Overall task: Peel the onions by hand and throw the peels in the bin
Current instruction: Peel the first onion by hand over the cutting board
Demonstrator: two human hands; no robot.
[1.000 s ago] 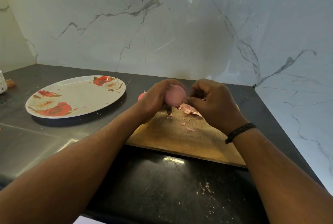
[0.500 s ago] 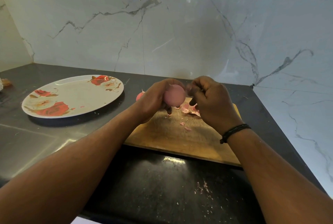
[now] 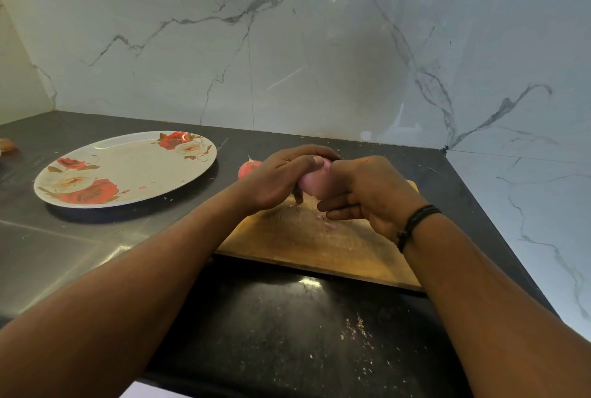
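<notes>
Two hands on one onion (image 3: pixel 315 185): left hand (image 3: pixel 281 178) grips, right hand (image 3: pixel 367 196) pinches skin; peeling underway; next, likely strip remainder.

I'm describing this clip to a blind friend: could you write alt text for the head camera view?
Two bare hands hold a pale pink peeled onion above a worn wooden chopping board: the left hand grips it, the right hand works at its end. A white oval plate with red roses sits left on the dark stone counter.
</notes>
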